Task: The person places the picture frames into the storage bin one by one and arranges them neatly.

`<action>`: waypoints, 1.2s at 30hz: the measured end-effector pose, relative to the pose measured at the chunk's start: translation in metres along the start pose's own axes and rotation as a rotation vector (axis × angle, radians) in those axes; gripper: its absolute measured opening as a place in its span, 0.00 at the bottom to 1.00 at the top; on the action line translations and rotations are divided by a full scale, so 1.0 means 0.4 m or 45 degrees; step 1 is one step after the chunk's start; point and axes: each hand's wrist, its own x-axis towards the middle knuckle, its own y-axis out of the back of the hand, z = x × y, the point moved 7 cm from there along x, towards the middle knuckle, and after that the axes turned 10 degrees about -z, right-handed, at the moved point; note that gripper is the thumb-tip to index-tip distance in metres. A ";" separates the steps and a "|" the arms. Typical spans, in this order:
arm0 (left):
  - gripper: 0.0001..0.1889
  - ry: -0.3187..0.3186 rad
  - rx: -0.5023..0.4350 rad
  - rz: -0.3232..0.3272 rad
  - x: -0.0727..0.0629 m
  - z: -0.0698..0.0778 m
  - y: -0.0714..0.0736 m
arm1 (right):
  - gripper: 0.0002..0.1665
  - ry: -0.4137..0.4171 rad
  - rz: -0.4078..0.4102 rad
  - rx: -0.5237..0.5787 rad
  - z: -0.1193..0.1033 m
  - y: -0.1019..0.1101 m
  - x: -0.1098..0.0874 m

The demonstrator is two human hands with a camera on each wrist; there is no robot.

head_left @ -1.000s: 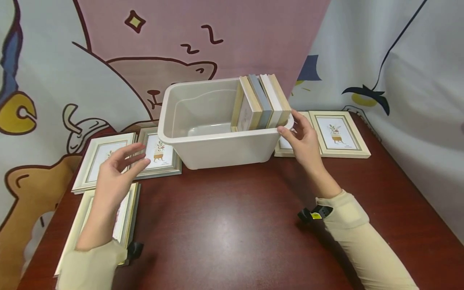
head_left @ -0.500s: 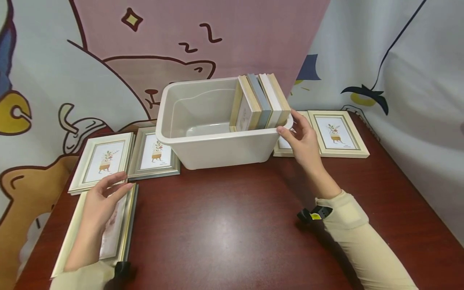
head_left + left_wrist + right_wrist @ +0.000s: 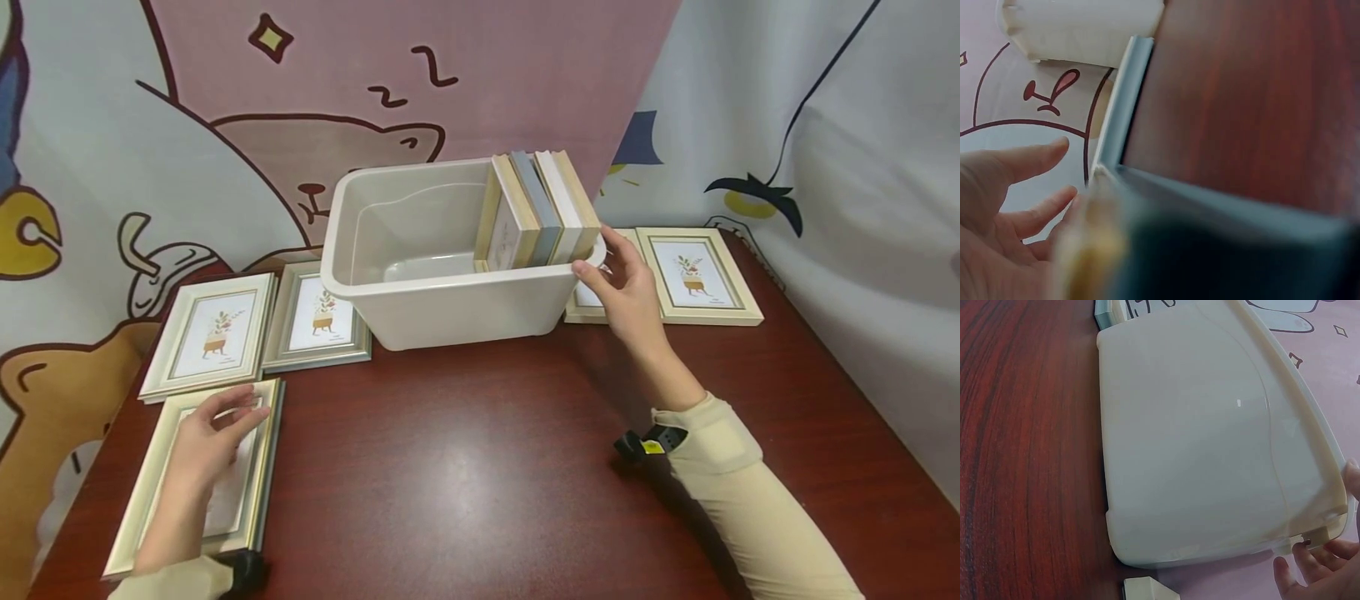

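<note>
A cream plastic bin [image 3: 450, 310] stands at the back of the table, with several picture frames [image 3: 536, 212] upright in its right end. My right hand [image 3: 628, 292] grips the bin's front right corner, thumb on the rim and fingers beneath its end; the right wrist view shows the fingers [image 3: 1310, 565] under the rim. My left hand [image 3: 206, 442] is over a stack of cream and silver frames [image 3: 247, 500] at the table's left front, thumb and fingers apart, holding nothing. In the left wrist view, a frame edge [image 3: 1124, 103] runs beside that hand [image 3: 1004, 212].
Behind the stack lie a white frame [image 3: 217, 337] and a silver frame [image 3: 318, 321] left of the bin. Right of it, a cream frame [image 3: 693, 275] lies beside another partly hidden by the bin and my hand. A cartoon-printed cloth [image 3: 525, 75] hangs behind the dark red table [image 3: 457, 467].
My left hand has moved down and left, from near the silver frame to over the front stack. The right hand and the bin have stayed in place.
</note>
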 end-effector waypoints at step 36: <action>0.25 -0.183 0.202 0.220 -0.134 0.066 0.033 | 0.34 -0.018 -0.018 -0.013 -0.003 0.002 0.000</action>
